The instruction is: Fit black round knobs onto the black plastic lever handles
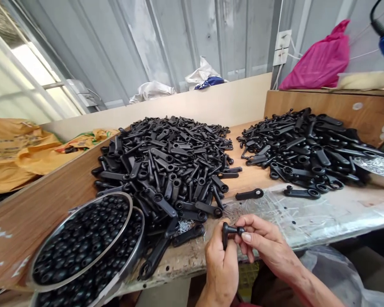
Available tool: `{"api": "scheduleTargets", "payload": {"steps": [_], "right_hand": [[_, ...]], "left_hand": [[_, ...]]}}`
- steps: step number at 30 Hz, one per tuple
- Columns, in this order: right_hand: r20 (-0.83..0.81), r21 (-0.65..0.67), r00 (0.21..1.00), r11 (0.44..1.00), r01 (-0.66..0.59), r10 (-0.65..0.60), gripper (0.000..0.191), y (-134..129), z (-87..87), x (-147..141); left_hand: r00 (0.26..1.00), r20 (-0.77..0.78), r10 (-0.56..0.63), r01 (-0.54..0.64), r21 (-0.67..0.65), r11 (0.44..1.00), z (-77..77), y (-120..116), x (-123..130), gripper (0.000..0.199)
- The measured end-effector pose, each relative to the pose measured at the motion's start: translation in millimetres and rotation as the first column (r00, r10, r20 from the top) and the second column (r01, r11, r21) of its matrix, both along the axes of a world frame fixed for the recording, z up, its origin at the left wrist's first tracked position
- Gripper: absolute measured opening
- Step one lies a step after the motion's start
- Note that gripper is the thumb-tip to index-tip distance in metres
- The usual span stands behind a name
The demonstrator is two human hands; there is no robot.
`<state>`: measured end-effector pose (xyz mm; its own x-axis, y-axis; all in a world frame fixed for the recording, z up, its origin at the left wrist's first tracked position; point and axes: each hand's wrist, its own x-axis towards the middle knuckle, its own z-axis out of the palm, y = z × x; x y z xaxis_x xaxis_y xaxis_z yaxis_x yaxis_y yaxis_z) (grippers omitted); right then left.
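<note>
Just in front of the bench edge, my left hand [222, 260] is closed around a black crank handle [225, 232], whose short post points right. A small round black knob [240, 230] sits at the tip of that post. My right hand [262, 238] pinches the knob between thumb and fingers. Beyond my hands, a single crank handle [249, 194] lies flat on the bench. Another crank handle [302, 193], with a knob-like end standing up, lies farther right. Most of the held handle's arm is hidden by my left hand.
A large heap of black handles [173, 157] fills the middle; a second heap [304, 145] lies right. Stacked metal bowls [131, 200] hold black knobs at left. Small metal pieces [184, 226] lie near the big heap, and more fill a bowl [379, 181] at right. Wooden boards [224, 100] border the bench.
</note>
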<state>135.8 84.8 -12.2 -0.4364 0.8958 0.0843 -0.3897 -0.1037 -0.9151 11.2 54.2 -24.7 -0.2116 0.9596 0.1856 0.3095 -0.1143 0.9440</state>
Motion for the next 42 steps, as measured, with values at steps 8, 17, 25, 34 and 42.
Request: {"api": "scheduleTargets", "payload": {"steps": [8, 17, 25, 34, 42], "right_hand": [[-0.015, -0.017, 0.990, 0.990, 0.140, -0.140, 0.030, 2, -8.4, 19], [0.095, -0.048, 0.986, 0.989, 0.139, -0.134, 0.034, 5, -13.3, 14], [0.158, -0.077, 0.959, 0.965, 0.251, -0.237, 0.036, 2, -10.4, 2], [0.156, -0.190, 0.951, 0.937, 0.294, -0.267, 0.039, -9, -14.1, -13], [0.324, 0.075, 0.913, 0.969, 0.235, -0.247, 0.032, 12, -5.5, -2]], "left_hand": [[0.995, -0.077, -0.067, 0.063, -0.057, 0.996, 1.8, 12, 21, 0.024], [0.972, -0.237, 0.006, -0.013, -0.031, 0.999, -11.4, 13, 20, 0.042], [0.961, -0.276, 0.037, -0.029, 0.036, 0.999, -12.4, 8, 12, 0.041], [0.848, -0.526, 0.063, 0.005, 0.126, 0.992, -25.9, 7, 1, 0.045], [0.759, -0.617, -0.209, 0.146, -0.152, 0.978, -11.5, 26, -11, 0.052]]}}
